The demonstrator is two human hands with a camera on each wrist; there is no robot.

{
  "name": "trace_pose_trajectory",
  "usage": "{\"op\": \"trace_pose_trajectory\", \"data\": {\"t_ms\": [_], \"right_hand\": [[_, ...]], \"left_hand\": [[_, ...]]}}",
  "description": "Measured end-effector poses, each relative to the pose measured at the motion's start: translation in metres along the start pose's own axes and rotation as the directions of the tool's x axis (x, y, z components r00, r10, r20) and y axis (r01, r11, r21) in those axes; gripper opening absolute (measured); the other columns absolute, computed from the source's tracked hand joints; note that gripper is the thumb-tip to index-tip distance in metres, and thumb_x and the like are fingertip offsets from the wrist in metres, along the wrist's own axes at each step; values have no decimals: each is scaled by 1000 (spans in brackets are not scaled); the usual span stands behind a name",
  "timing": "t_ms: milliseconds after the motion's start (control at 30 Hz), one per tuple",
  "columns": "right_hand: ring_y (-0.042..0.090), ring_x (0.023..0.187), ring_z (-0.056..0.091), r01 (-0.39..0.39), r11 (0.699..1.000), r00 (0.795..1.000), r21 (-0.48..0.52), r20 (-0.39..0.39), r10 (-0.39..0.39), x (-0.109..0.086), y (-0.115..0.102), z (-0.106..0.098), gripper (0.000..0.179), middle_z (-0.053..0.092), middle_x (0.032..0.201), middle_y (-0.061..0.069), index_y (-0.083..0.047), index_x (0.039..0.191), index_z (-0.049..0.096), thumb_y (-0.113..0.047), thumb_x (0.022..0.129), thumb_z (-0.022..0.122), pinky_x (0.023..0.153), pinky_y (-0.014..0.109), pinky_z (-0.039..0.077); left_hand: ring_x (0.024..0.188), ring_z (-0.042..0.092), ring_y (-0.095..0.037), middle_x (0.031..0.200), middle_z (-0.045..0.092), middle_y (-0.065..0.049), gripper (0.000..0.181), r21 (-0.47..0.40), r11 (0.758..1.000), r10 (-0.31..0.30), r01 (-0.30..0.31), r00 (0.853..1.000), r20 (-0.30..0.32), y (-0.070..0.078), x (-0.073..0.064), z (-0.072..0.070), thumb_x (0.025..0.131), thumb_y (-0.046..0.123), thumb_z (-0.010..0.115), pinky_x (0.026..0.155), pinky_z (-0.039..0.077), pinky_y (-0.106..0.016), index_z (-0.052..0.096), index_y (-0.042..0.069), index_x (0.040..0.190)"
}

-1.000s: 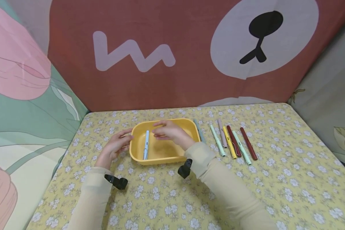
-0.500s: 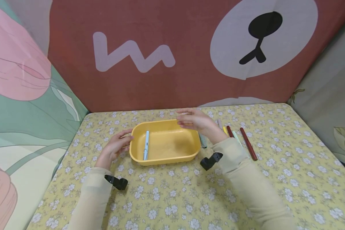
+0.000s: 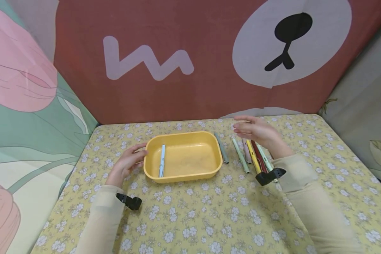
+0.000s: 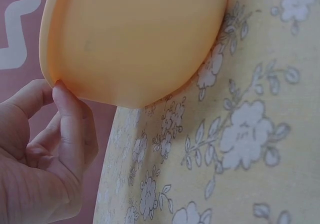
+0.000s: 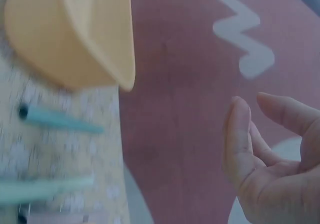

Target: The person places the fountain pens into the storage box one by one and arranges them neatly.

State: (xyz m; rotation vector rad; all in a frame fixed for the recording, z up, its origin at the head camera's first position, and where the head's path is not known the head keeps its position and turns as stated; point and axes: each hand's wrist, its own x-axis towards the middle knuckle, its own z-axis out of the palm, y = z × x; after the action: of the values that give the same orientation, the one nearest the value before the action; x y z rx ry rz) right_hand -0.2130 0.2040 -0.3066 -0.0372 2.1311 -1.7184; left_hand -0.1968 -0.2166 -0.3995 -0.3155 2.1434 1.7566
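Note:
A yellow tray (image 3: pixel 190 176) stands left of centre on the table, with a light blue pen (image 3: pixel 162 160) lying in its left end. My left hand (image 3: pixel 128 163) is at the tray's left side; in the left wrist view its fingertips (image 4: pixel 61 91) pinch the rim. My right hand (image 3: pixel 260 132) hovers above the far ends of a group of pens, its fingers loosely bent with nothing in them. Among these pens are a mint green pen (image 3: pixel 240 155), a yellow pen (image 3: pixel 253 157) and a dark red pen (image 3: pixel 259 158), partly hidden by the right wrist.
A grey-green pen (image 3: pixel 221 148) lies close along the tray's right side. Under everything is a floral tablecloth (image 3: pixel 177 218). A red-brown printed cloth (image 3: pixel 165 98) rises behind the table's back edge, with printed cloths at both sides.
My right hand has moved right, out from over the tray to above the pens. My left hand, the tray and the light blue pen have stayed in place.

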Motion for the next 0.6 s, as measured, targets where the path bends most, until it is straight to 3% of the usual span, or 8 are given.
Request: {"op": "trace_pose_trajectory", "data": {"t_ms": [300,500,600], "right_hand": [[-8,93,58,-23,999,998,-46,-51,21,-8,32,-44,64,51,109,-15,-3,150,22,-28,99,51,87,11,50],[-11,95,54,-34,994,998,-107,-58,28,-11,51,-61,66,38,138,8,-1,153,14,-28,101,46,87,8,47],[-12,94,54,-51,993,996,-107,-74,43,-13,60,-68,67,33,143,13,0,153,13,-27,101,46,86,8,47]], "left_hand": [[77,65,0,106,62,3,58,-16,1000,-5,5,1000,9,2,-1,0,96,20,57,65,55,-17,34,14,149],[78,65,-1,104,61,5,59,-27,1000,-13,13,1000,19,1,-1,-1,96,21,57,66,55,-17,33,15,150],[78,65,-1,105,61,6,59,-29,999,-14,15,1000,23,2,-2,-1,96,21,57,66,56,-17,33,16,150]]}}
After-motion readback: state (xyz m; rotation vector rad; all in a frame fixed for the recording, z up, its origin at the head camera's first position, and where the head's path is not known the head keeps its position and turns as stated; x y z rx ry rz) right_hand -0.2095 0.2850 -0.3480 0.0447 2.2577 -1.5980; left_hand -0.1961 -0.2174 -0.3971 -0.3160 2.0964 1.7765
